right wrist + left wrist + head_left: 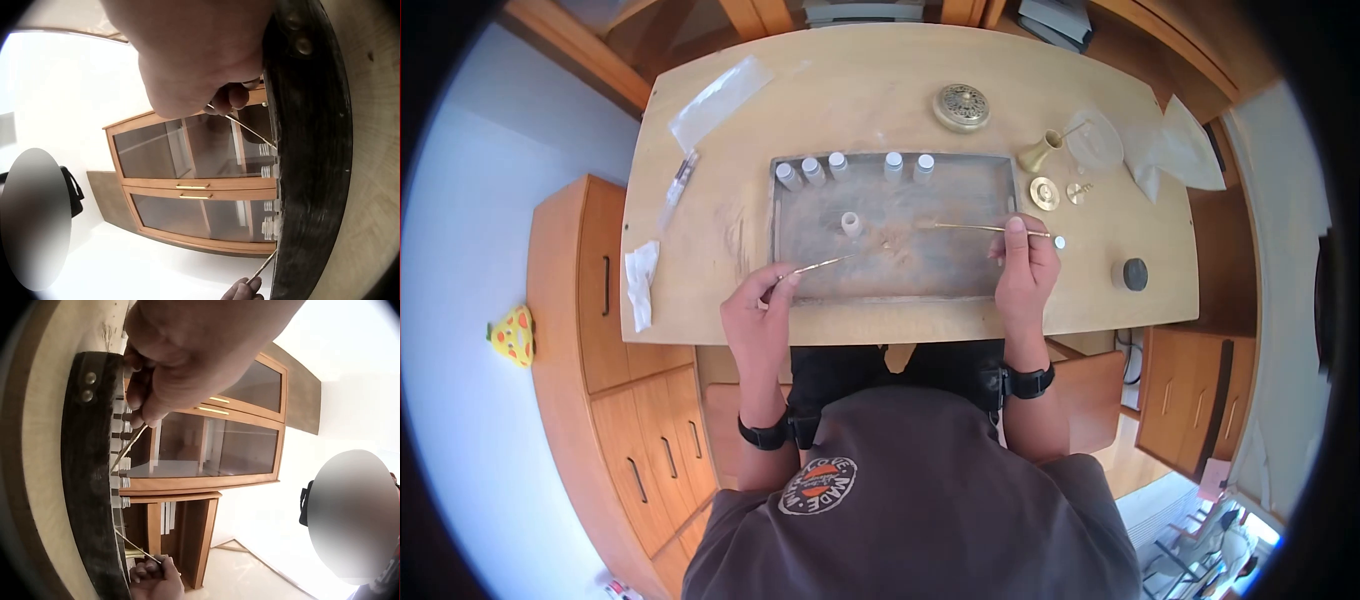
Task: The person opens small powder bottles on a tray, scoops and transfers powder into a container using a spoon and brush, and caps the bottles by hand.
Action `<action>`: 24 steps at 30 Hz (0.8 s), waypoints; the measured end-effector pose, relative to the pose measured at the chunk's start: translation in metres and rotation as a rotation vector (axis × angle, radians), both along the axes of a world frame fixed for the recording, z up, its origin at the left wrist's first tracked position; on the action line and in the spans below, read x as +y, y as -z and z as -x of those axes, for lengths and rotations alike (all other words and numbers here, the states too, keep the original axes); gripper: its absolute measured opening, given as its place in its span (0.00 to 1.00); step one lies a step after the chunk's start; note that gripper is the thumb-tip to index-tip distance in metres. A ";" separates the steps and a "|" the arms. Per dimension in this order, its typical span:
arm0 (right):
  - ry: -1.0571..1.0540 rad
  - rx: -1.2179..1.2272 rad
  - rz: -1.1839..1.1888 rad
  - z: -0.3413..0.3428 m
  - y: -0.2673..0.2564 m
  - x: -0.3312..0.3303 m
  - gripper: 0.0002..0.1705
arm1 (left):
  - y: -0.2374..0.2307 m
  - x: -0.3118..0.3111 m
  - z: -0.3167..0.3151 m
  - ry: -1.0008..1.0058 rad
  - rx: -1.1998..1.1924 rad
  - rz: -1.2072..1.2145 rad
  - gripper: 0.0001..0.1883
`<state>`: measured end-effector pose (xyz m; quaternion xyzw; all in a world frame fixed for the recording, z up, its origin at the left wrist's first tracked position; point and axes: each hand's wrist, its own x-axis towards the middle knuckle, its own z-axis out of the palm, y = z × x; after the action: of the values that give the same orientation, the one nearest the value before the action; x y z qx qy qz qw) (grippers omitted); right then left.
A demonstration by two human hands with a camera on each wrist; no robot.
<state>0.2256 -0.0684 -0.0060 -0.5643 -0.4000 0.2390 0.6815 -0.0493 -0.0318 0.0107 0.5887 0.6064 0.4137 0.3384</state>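
Above the tray's near left corner, the left hand (762, 305) pinches a thin brass tool (825, 264) that slants inward over the tray (940, 299). The right hand (1028, 270), over the tray's right side, pinches a second thin brass tool (980, 228) pointing left. Between the two tips lies a small brownish pile (890, 242). An uncapped small bottle (851, 224) stands left of it. In the left wrist view the left hand (187, 356) pinches its tool (130, 449); in the right wrist view the right hand (194, 56) covers part of its tool (250, 130).
Several white-capped bottles (838, 166) line the tray's far side. To the right are a pierced brass burner (962, 107), a brass vase (1040, 151), brass discs (1044, 193), a white cap (1059, 243) and a dark round container (1135, 274). A tissue (640, 284) and clear packet (720, 102) lie left.
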 end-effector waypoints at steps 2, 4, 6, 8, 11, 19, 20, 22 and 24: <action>-0.017 -0.003 0.001 -0.001 0.001 0.001 0.12 | 0.005 0.001 0.002 -0.017 -0.050 -0.002 0.07; -0.024 0.000 0.006 -0.002 0.003 0.001 0.12 | 0.010 0.000 0.007 -0.024 -0.094 -0.001 0.07; -0.017 0.000 0.009 -0.002 0.003 0.000 0.12 | 0.013 -0.001 0.011 0.004 -0.097 0.034 0.07; -0.024 0.001 0.009 -0.003 0.003 0.001 0.12 | 0.014 -0.002 0.012 0.002 -0.114 0.032 0.07; -0.020 -0.004 0.010 -0.002 0.003 0.000 0.12 | 0.012 -0.003 0.013 0.003 -0.125 0.025 0.07; -0.015 -0.023 0.002 -0.002 0.004 0.003 0.12 | 0.006 -0.006 0.017 -0.052 -0.271 -0.048 0.05; -0.009 -0.033 0.007 -0.001 0.003 0.002 0.13 | 0.006 -0.006 0.020 -0.056 -0.279 -0.063 0.05; -0.002 -0.042 0.006 -0.001 0.003 0.002 0.13 | 0.001 -0.006 0.021 -0.058 -0.285 -0.085 0.05; -0.011 -0.029 0.007 -0.002 0.004 0.003 0.13 | -0.008 -0.008 0.020 -0.077 -0.316 -0.116 0.05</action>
<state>0.2272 -0.0651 -0.0099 -0.5678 -0.4120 0.2361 0.6724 -0.0689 -0.0397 0.0191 0.5113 0.5427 0.5481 0.3790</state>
